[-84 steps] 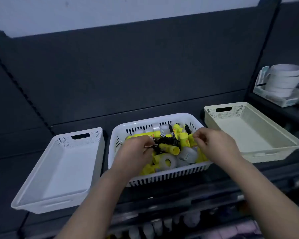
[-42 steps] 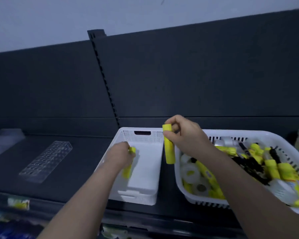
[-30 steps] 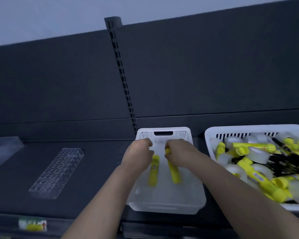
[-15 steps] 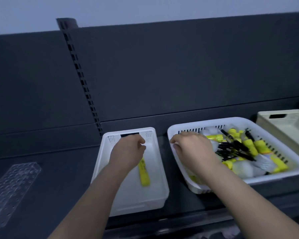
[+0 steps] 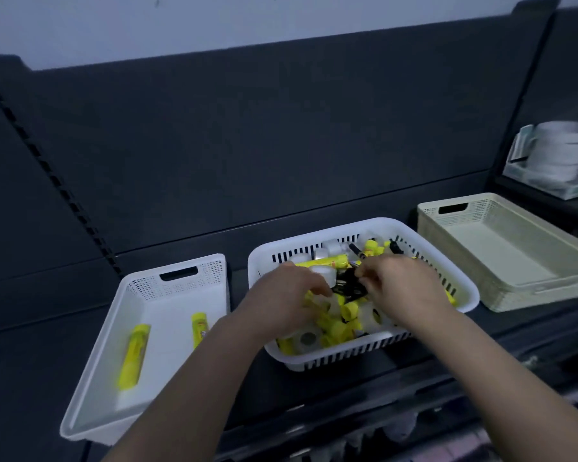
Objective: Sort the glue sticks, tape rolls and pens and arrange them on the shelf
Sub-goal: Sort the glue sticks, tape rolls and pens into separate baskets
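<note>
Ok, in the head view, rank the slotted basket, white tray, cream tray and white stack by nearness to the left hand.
1. Slotted basket: the left hand is inside it.
2. White tray: just to its left.
3. Cream tray: right, beyond the basket.
4. White stack: far right shelf.

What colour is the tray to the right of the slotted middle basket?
The tray is pale cream, not white like the basket. The head view shows it best.

Three baskets (image 5: 141,285) (image 5: 314,235) (image 5: 464,203), two hands (image 5: 281,301) (image 5: 404,288), two glue sticks (image 5: 133,356) (image 5: 199,328) (left basket).
</note>
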### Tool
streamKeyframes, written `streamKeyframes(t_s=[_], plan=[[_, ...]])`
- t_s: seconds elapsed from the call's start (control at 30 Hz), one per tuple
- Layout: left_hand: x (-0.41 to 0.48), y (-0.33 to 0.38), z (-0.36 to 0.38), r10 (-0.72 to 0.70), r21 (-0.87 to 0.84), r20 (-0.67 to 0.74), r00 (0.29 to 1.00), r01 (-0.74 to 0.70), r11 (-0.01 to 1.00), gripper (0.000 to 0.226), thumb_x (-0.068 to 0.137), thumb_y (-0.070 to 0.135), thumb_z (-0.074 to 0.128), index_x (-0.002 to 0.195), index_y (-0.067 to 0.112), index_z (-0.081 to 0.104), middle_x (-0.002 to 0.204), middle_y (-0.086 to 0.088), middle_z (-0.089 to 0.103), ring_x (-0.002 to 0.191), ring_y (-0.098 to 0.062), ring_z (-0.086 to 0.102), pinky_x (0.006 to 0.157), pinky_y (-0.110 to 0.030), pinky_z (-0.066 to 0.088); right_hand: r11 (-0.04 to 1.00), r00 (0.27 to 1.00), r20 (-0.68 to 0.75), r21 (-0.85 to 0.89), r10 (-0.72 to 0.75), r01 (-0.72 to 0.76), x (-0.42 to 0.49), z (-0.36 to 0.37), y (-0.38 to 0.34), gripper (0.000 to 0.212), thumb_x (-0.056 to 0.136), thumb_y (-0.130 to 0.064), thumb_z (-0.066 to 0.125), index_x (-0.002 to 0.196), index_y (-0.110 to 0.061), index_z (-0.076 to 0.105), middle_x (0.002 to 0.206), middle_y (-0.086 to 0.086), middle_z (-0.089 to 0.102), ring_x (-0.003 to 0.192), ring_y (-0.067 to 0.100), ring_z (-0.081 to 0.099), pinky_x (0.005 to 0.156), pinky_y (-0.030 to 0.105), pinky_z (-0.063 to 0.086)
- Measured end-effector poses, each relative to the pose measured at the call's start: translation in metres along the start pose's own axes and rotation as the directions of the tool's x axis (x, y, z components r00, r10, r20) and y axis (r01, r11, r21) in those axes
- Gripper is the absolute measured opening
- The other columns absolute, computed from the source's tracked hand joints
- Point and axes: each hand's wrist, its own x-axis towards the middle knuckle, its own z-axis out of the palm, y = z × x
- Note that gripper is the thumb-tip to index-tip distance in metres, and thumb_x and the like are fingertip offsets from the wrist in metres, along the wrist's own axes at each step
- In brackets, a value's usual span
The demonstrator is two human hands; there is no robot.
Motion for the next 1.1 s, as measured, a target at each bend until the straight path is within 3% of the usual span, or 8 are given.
streamKeyframes(t_s=[0.17, 0.27, 0.37, 0.5, 0.63, 0.77, 0.93, 1.1], plan=[[0.006, 0.007, 0.009, 0.046, 0.264, 0.113, 0.993, -0.075, 0.962, 0.037, 0.088, 0.023, 0.063, 0.121, 0.039, 0.06, 0.112, 0.009, 0.061, 0.111, -0.018, 0.041, 0.082, -0.031, 0.034, 0.996, 0.999, 0.026, 0.09, -0.023, 0.02, 0.002, 0.003, 0.005, 0.019, 0.093, -0.031, 0.05, 0.103, -0.034, 0.066, 0.099, -0.009, 0.069, 0.094, 0.019, 0.063, 0.07, 0.029, 0.044], [0.001, 0.004, -0.002, -0.042, -0.039, -0.081, 0.996, 0.039, 0.998, 0.025, 0.09, 0.027, 0.061, 0.115, 0.032, 0.063, 0.107, 0.01, 0.062, 0.108, -0.013, 0.048, 0.089, -0.034, 0.041, 0.992, 0.999, 0.04, 0.126, -0.023, 0.018, 0.007, 0.002, 0.006, 0.019, 0.093, -0.03, 0.05, 0.103, -0.035, 0.065, 0.098, -0.011, 0.069, 0.094, 0.018, 0.061, 0.064, 0.027, 0.04], [0.002, -0.008, -0.012, -0.305, -0.233, -0.319, 0.898, 0.237, 0.943, 0.016, 0.091, 0.029, 0.057, 0.106, 0.025, 0.063, 0.091, 0.008, 0.063, 0.091, -0.018, 0.059, 0.072, -0.037, 0.047, 0.987, 0.996, 0.064, 0.153, -0.062, 0.051, 0.017, 0.002, 0.0, 0.021, 0.094, -0.028, 0.049, 0.105, -0.035, 0.065, 0.102, -0.011, 0.068, 0.097, 0.017, 0.06, 0.063, 0.027, 0.037], [0.0, -0.024, -0.012, -0.556, -0.233, -0.288, 0.779, 0.506, 0.83, 0.035, 0.091, 0.037, 0.055, 0.122, 0.021, 0.055, 0.099, 0.001, 0.066, 0.091, -0.023, 0.06, 0.069, -0.034, 0.047, 0.961, 0.986, 0.072, 0.246, -0.148, 0.126, 0.039, 0.012, -0.026, 0.021, 0.092, -0.029, 0.053, 0.109, -0.031, 0.065, 0.107, -0.007, 0.066, 0.105, 0.018, 0.056, 0.071, 0.028, 0.04], [-0.012, -0.034, -0.006, -0.606, -0.256, -0.321, 0.728, 0.549, 0.795, 0.028, 0.094, 0.037, 0.051, 0.117, 0.022, 0.057, 0.097, 0.003, 0.066, 0.089, -0.022, 0.059, 0.072, -0.036, 0.049, 0.947, 0.94, 0.17, 0.183, -0.296, 0.265, 0.057, 0.029, -0.055, 0.039, 0.09, -0.031, 0.057, 0.129, -0.03, 0.053, 0.124, -0.005, 0.058, 0.12, 0.019, 0.043, 0.088, 0.034, 0.038], [-0.025, -0.044, -0.013, -0.634, -0.298, -0.376, 0.676, 0.559, 0.774, 0.027, 0.094, 0.036, 0.052, 0.117, 0.023, 0.058, 0.101, 0.001, 0.067, 0.094, -0.024, 0.06, 0.075, -0.037, 0.049, 0.948, 0.929, 0.195, 0.104, -0.316, 0.301, 0.066, 0.031, -0.063, 0.036, 0.092, -0.023, 0.054, 0.126, -0.033, 0.054, 0.126, -0.006, 0.057, 0.12, 0.018, 0.044, 0.091, 0.034, 0.035], [-0.051, -0.067, -0.031, -0.696, -0.316, -0.427, 0.577, 0.626, 0.713, 0.029, 0.095, 0.037, 0.051, 0.119, 0.022, 0.057, 0.104, 0.0, 0.068, 0.099, -0.026, 0.06, 0.079, -0.038, 0.05, 0.841, 0.971, -0.073, 0.489, -0.226, 0.232, 0.07, -0.018, -0.082, 0.029, 0.094, -0.025, 0.054, 0.123, -0.026, 0.049, 0.109, -0.011, 0.057, 0.099, 0.013, 0.055, 0.079, 0.032, 0.041], [-0.093, -0.106, -0.04, -0.794, -0.163, -0.326, 0.513, 0.796, 0.582, 0.017, 0.091, 0.032, 0.055, 0.091, 0.017, 0.063, 0.093, -0.005, 0.066, 0.088, -0.028, 0.059, 0.066, -0.031, 0.042, 0.635, 0.933, 0.004, 0.733, -0.361, 0.243, 0.062, -0.018, -0.135, 0.021, 0.091, -0.017, 0.057, 0.111, -0.023, 0.056, 0.089, -0.006, 0.059, 0.08, 0.008, 0.055, 0.075, 0.026, 0.043]])
